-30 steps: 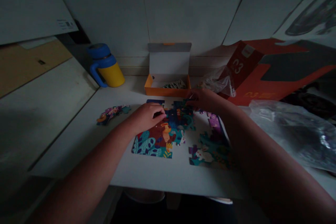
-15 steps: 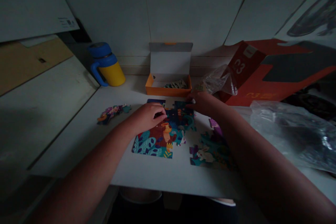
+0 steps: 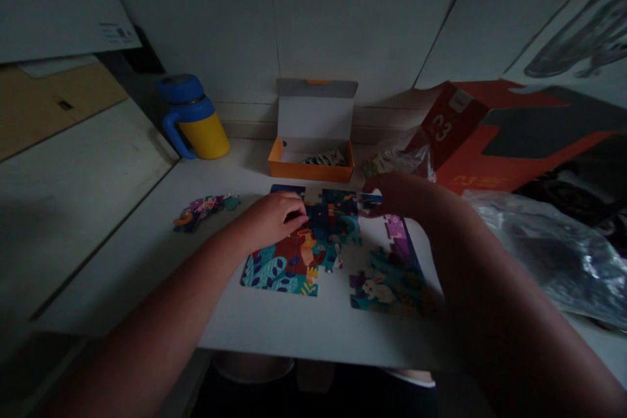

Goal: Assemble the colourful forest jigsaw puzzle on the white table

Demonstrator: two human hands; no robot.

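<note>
Between two and three o'clock in the view, a big red box [image 3: 509,134] has a large pale number [image 3: 441,128] on its end. The last part is a 3. The first part could be a 2 or a 0. From that number, at one o'clock, there is a small white sticker [image 3: 460,101], too blurry to read. Between four and five o'clock from it, there is faint yellow writing [image 3: 480,181] that ends in a 3, then tiny lines. At ten o'clock in the view, a white panel [image 3: 53,10] has tiny print [image 3: 116,32] and a dark square, too small to read.
</note>
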